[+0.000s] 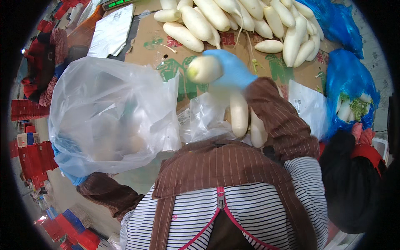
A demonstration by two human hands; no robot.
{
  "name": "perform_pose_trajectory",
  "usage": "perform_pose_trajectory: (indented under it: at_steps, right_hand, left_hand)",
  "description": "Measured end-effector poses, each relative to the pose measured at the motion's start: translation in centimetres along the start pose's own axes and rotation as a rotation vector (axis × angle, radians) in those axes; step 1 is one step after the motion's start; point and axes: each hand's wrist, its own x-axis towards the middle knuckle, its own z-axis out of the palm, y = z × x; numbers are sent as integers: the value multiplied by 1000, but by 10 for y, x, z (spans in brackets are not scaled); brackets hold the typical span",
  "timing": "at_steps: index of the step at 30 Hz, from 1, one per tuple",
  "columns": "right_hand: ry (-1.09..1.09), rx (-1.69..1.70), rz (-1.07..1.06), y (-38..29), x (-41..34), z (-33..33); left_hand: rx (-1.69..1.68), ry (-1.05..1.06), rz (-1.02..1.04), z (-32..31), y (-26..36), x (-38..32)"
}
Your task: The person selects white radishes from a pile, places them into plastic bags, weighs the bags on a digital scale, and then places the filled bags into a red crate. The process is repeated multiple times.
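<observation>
My right hand (233,69), in a blue glove, grips a white daikon radish (204,69) over the cardboard; the radish is slightly blurred, its greenish end pointing left. At the left, my left hand (67,157), also gloved in blue, holds up a large clear plastic bag (109,87). Pale shapes show dimly through the bag's lower part, and the film partly covers my left fingers. Under my right forearm lies a daikon (239,115) near my apron, with another daikon (258,129) beside it. A labelled clear bag (207,115) lies flat between the large bag and these radishes.
A heap of daikons (212,18) covers the far side of the cardboard (143,40). Back left are white bags (111,29) and a device with a green display (117,3). A person in pink gloves (362,134) is by a blue bag (339,75) at right; another person (43,62) is left.
</observation>
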Motion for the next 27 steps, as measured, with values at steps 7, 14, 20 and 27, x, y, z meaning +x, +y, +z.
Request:
perform_pose_trajectory:
  at_steps: [7,14,20,27]
  right_hand:
    - [452,1257,399,24,-91,-79]
    - [403,1465,-26,-9,-124,-88]
    - [210,1342,-333,-77,-91,-79]
    - [184,390,-314,-96,-41,32]
  left_hand:
    - [-108,-191,-48,62,-19,9]
    - [-310,-460,-206,167,-32,-6]
    - [-649,-602,-535,227,-29,-47]
    - [119,-886,-56,204,-16,-59]
